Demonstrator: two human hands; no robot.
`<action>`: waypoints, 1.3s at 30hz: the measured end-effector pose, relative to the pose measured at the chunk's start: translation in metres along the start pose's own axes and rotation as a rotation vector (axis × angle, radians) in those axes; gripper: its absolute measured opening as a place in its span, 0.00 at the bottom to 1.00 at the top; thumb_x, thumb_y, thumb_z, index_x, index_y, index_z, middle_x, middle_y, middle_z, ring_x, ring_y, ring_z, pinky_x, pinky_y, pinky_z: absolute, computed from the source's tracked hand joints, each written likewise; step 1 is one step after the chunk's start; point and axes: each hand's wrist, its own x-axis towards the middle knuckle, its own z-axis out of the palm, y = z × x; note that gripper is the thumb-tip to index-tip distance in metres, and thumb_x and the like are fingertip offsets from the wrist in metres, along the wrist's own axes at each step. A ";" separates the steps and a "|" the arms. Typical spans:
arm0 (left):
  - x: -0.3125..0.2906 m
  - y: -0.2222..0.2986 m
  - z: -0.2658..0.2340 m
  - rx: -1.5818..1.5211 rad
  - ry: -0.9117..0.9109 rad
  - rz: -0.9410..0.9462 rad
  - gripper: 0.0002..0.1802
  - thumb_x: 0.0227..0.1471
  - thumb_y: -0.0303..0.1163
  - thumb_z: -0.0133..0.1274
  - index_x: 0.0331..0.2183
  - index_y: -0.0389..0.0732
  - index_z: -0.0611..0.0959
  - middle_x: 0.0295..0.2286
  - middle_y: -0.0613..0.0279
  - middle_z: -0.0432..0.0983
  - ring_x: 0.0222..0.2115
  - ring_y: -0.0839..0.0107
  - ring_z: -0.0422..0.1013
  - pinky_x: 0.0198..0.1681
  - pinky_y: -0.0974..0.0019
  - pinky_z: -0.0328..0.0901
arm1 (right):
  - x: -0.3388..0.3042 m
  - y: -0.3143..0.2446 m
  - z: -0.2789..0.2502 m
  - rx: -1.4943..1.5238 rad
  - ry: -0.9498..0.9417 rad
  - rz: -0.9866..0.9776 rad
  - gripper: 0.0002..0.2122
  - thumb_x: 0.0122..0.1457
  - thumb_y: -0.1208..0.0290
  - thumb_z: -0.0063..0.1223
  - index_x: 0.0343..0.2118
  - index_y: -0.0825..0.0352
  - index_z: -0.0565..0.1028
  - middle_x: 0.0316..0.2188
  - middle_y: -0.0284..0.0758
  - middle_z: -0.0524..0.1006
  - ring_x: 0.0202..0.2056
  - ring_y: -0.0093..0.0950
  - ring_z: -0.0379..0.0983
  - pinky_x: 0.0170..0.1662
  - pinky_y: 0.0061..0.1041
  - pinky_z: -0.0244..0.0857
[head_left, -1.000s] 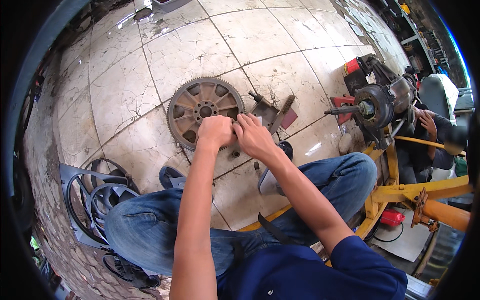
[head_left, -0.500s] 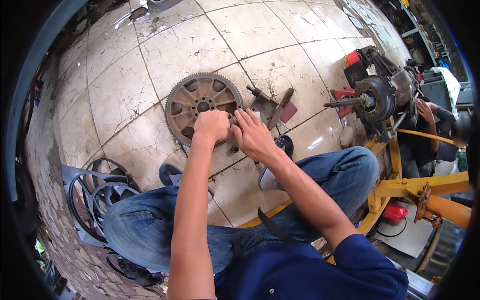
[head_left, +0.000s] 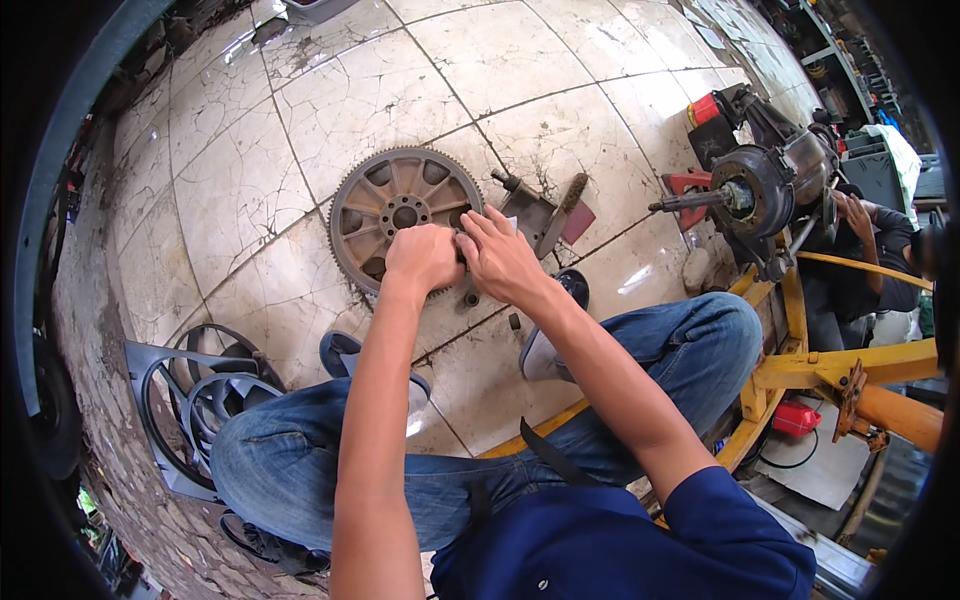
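Observation:
My left hand (head_left: 424,257) is closed in a fist over the near right rim of a rusty toothed flywheel (head_left: 383,208) that lies flat on the floor. A small dark metal cylinder (head_left: 460,247) pokes out of its thumb side, mostly hidden. My right hand (head_left: 506,264) lies against that end, its fingers stretched out and close together. A pale scrap (head_left: 513,224) shows beyond the right fingertips; whether they touch it I cannot tell. Below the hands, a small ring-like part (head_left: 471,298) and a short dark cylinder (head_left: 515,321) rest on the tiles.
Right of the flywheel lie a metal block (head_left: 528,210), a brush (head_left: 564,212) and a reddish sheet (head_left: 579,222). A hub assembly (head_left: 750,195) stands farther right, by a yellow frame (head_left: 840,368) and another person (head_left: 862,235). A fan shroud (head_left: 150,400) is at left.
My right hand has shifted slightly left, closer to my left fist. Less of the metal cylinder shows between them. The short dark cylinder on the floor is now more visible.

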 end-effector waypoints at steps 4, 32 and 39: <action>0.002 0.004 -0.008 -0.003 -0.043 -0.069 0.14 0.41 0.40 0.56 0.28 0.41 0.86 0.29 0.48 0.82 0.33 0.52 0.79 0.39 0.54 0.73 | -0.014 -0.006 0.004 -0.026 0.155 -0.029 0.24 0.66 0.60 0.42 0.60 0.70 0.65 0.61 0.42 0.65 0.65 0.44 0.53 0.59 0.48 0.57; -0.006 0.020 -0.024 0.027 -0.159 -0.139 0.22 0.36 0.32 0.53 0.40 0.45 0.86 0.36 0.47 0.81 0.40 0.50 0.76 0.47 0.54 0.70 | -0.040 0.024 -0.042 0.416 0.285 0.050 0.19 0.69 0.64 0.38 0.55 0.70 0.72 0.57 0.42 0.72 0.64 0.42 0.58 0.65 0.35 0.52; -0.005 0.021 -0.020 0.063 -0.153 -0.127 0.24 0.36 0.33 0.54 0.41 0.46 0.86 0.36 0.47 0.81 0.40 0.51 0.77 0.47 0.54 0.70 | -0.029 0.052 -0.023 0.102 0.182 -0.028 0.18 0.67 0.63 0.42 0.52 0.66 0.75 0.55 0.41 0.74 0.61 0.41 0.62 0.64 0.38 0.54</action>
